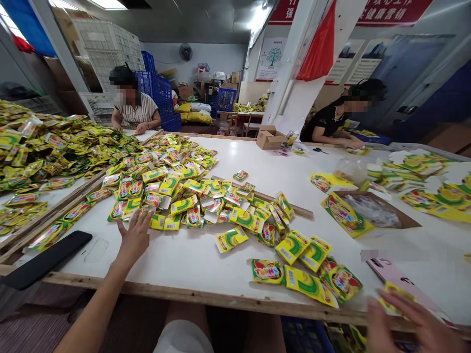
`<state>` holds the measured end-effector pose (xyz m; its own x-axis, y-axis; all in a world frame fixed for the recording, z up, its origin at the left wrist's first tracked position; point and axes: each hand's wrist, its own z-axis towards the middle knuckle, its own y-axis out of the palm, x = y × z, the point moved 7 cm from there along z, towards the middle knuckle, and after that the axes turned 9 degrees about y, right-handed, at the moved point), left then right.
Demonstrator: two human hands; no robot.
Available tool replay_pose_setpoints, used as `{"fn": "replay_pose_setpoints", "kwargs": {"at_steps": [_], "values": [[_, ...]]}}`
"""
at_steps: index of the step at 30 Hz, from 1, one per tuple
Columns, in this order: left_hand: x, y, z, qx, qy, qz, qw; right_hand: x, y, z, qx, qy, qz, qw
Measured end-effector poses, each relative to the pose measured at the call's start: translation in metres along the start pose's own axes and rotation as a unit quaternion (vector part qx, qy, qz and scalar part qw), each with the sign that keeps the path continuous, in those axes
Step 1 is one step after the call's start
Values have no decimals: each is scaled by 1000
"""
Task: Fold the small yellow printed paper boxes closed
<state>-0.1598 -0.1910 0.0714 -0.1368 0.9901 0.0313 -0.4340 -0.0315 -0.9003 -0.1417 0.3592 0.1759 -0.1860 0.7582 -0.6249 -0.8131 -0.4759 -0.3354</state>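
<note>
My left hand (136,238) has its fingers spread over the near edge of a pile of small yellow-green candy boxes (171,184), with nothing gripped. At the lower right my right hand (415,321), smeared by motion, has a small yellow box (400,293) between thumb and fingers. Just beyond it lies a pink phone (401,279). Between my hands, several loose candy boxes (292,246) lie near the table's front edge, some with printed melon pictures facing up.
A larger heap of shiny yellow-green packets (55,147) lies left of a wooden divider (66,206). A black phone (51,257) rests at the left corner. An opened display box (348,215) and flat cartons (423,171) are at right. Two people (136,110) work across the table.
</note>
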Motion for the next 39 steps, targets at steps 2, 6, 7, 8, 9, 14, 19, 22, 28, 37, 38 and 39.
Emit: {"fn": "replay_pose_setpoints", "kwargs": {"at_steps": [2, 6, 7, 8, 9, 14, 19, 22, 28, 37, 38, 39], "values": [[-11, 10, 0, -46, 13, 18, 999, -10, 19, -20, -60, -10, 29, 998], [-18, 18, -1, -67, 43, 26, 997, -29, 61, -62, -168, 13, 116, 979], [-19, 18, 0, -70, 45, 30, 996, -33, 69, -71, -191, 21, 134, 972], [-20, 17, 1, -73, 42, 35, 996, -36, 77, -78, -215, 29, 150, 965], [-20, 15, 2, -75, 36, 39, 996, -39, 84, -86, -239, 36, 165, 956], [-7, -4, -5, -96, 24, -11, 995, -46, 104, -114, -332, 51, 186, 924], [1, 17, -36, -147, 16, -99, 984, 8, 105, -78, -255, 41, 98, 961], [-15, 38, -49, -176, -25, -51, 983, 80, 97, -19, -164, 56, -83, 981], [-25, 21, -52, -168, -70, -101, 978, 191, 78, 63, -109, 145, -272, 945], [77, -17, -48, -147, -37, -314, 937, 186, 76, 54, -163, 65, -311, 934], [89, -15, -47, -158, -26, -319, 934, 181, 67, 55, -149, 54, -299, 941], [100, -15, -46, -161, -15, -322, 933, 177, 52, 56, -123, 42, -287, 949]]}}
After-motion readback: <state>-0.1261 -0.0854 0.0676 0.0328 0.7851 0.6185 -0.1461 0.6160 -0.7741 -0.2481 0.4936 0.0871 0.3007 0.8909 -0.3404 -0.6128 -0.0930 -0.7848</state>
